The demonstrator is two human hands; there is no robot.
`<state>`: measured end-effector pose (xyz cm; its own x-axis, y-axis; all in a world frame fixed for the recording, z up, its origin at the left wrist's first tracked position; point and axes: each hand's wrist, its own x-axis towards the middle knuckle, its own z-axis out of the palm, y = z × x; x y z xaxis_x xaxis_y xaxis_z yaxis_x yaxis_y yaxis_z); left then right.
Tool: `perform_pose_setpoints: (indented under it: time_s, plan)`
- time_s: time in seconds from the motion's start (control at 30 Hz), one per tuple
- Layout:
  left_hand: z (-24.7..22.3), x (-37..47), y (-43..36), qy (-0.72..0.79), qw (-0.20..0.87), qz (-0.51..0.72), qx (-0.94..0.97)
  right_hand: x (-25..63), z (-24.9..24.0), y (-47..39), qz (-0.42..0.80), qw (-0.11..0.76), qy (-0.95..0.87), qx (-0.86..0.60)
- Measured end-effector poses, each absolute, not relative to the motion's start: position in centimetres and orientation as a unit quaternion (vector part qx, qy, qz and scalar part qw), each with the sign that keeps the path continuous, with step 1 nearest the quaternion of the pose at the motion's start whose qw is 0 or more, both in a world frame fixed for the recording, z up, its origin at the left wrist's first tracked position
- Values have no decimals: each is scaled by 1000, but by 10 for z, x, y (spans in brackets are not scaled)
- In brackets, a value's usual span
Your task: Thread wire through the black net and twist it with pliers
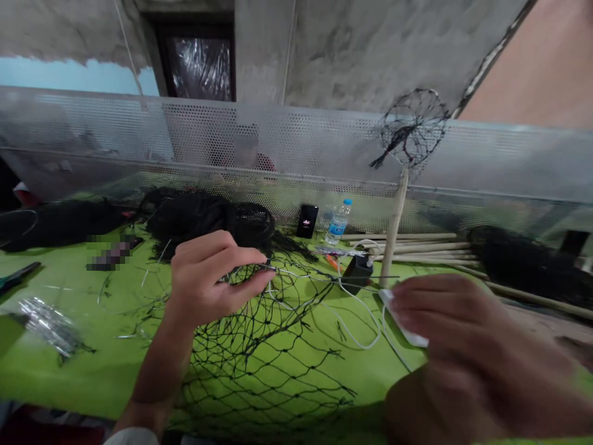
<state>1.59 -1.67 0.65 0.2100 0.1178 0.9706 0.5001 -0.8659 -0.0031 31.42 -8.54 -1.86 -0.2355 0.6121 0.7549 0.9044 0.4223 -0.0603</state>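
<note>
A black knotted net (278,352) hangs and spreads over the green table (115,371) in front of me. My left hand (213,281) is closed, its thumb and fingertips pinching the upper edge of the net. Between my two hands a thin dark strand (370,277) runs almost level; whether it is cord or wire, I cannot tell. At its right end my right hand (458,334) is closed, fingertips pinched together and smeared by motion. Parts of the net are hidden behind my left hand and wrist.
A wooden pole (395,228) carries a round net hoop (417,123). Behind lie black netting heaps (199,216), a phone (307,220), a water bottle (338,224) and wooden poles (426,247). A black charger (357,272), white cable (370,343) and power strip (405,321) sit mid-table.
</note>
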Motion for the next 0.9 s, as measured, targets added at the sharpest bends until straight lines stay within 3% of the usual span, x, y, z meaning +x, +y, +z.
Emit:
perform_pose_setpoints:
  time_s: [0.17,0.37,0.47,0.57,0.67,0.9]
  plan:
    - [6,11,-8,-121,253,-600,-749,278,5,-76,-283,348,-811,-376]
    - [9,12,-10,-98,306,-567,-759,271,5,-68,-343,280,-774,-454]
    - [7,18,-10,-94,293,-575,-758,263,1,-74,-347,347,-754,-436]
    - [3,22,-10,-86,281,-570,-768,254,0,-78,-227,412,-804,-365]
    - [0,26,-12,-114,255,-548,-788,250,0,-77,-146,426,-831,-325]
    - [0,33,-23,-245,104,-502,-823,247,-7,-63,-163,440,-812,-347]
